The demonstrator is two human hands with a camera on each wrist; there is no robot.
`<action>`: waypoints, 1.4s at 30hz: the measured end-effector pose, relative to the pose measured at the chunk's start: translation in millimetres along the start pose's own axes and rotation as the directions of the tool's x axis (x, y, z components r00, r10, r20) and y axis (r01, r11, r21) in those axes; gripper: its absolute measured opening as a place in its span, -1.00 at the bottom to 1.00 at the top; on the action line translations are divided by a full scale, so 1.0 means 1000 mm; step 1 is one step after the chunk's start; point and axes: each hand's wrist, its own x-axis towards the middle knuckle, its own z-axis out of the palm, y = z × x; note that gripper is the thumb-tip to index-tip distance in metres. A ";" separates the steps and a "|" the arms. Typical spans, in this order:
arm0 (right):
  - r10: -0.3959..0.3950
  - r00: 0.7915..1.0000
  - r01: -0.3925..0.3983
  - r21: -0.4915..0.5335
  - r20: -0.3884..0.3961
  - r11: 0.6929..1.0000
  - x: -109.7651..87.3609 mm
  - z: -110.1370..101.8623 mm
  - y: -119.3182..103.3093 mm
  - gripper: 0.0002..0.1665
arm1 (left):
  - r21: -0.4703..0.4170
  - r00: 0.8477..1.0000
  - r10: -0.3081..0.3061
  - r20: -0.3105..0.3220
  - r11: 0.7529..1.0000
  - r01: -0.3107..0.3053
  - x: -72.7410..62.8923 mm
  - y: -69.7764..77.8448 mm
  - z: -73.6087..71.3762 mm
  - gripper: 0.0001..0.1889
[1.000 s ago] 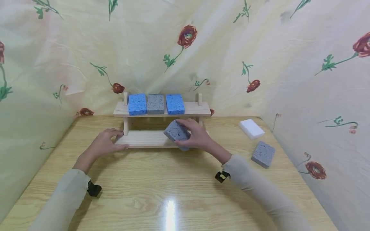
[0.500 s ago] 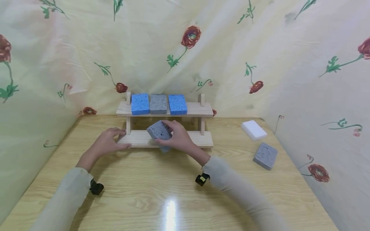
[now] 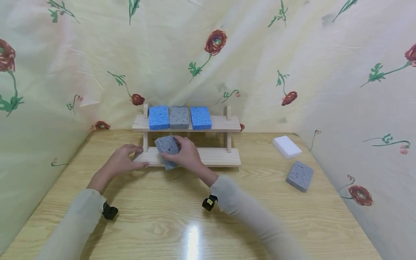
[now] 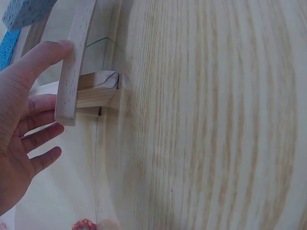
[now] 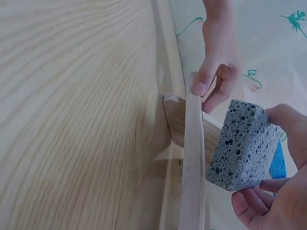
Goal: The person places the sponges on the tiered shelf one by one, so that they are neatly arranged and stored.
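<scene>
— Where's the grey sponge (image 5: 242,146), and what's got it?

— Right here, in my right hand (image 3: 186,153); I'm pinching it by opposite edges, thumb against fingers; it's tilted over the left part of the lower shelf (image 3: 214,156), below the upper shelf (image 3: 222,123); whether it touches the wood, I can't tell!

— And the other side?

— My left hand (image 3: 121,159) pinches the left end of that lower shelf; thumb on the front, a finger behind, the rest loose beyond the end.

— How's it going to handle?

— Light, I'd judge, with all those pores; dry or damp, I can't see; I'd expect a little give, and a rough face that's unlikely to slip; a hard nip might crumble a corner, so take it across the edges, about midway, broad faces free!

— Neighbours?

— Up top, a second grey sponge (image 3: 179,117) between a left blue sponge (image 3: 159,117) and a right blue sponge (image 3: 200,117); out on the tabletop (image 3: 146,216), a white block (image 3: 287,146) near a third grey sponge (image 3: 300,176).
</scene>
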 end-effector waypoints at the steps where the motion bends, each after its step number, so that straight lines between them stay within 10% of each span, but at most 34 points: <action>1: 0.003 1.000 -0.003 -0.001 -0.006 1.000 0.001 0.002 -0.001 -0.05 | 0.002 1.000 0.002 -0.005 1.000 -0.002 0.000 0.000 0.000 -0.25; 26: 0.079 0.993 -0.098 -0.241 -0.085 0.966 0.016 0.034 -0.014 -0.05 | 0.002 0.999 0.022 -0.028 1.000 -0.022 0.000 -0.003 0.005 -0.28; 35: 0.121 0.993 -0.119 -0.239 -0.005 0.964 0.019 0.037 -0.010 -0.09 | 0.004 0.999 0.026 -0.028 1.000 -0.026 -0.001 -0.002 0.004 -0.27; 42: 0.148 0.969 -0.150 -0.007 0.198 0.989 0.022 0.022 -0.001 0.21 | -0.002 0.999 0.024 -0.025 1.000 -0.024 0.000 -0.002 0.001 -0.26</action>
